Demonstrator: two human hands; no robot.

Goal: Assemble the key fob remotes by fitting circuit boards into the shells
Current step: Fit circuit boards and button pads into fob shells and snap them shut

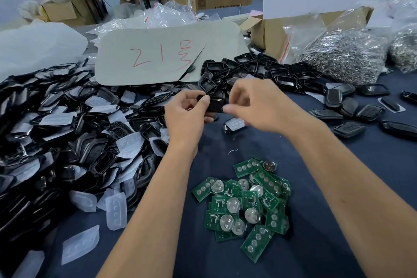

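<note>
A black key fob shell [215, 102] is held between both hands above the dark blue table [338, 210]. My left hand [187, 113] grips its left end with thumb and curled fingers. My right hand [252, 104] pinches its right end; whatever is between these fingertips is blurred. A pile of green circuit boards [246, 203] with round coin cells lies near the front, between my forearms. One shell with a clear rubber pad [234, 124] lies just below my right hand.
A big heap of black shells and clear button pads [67, 133] fills the left. More shells [259, 70] lie behind my hands. Finished fobs [352, 108] sit at the right. A grey card with red writing [167, 52], a cardboard box [273, 31] and bags of metal rings [343, 54] stand behind.
</note>
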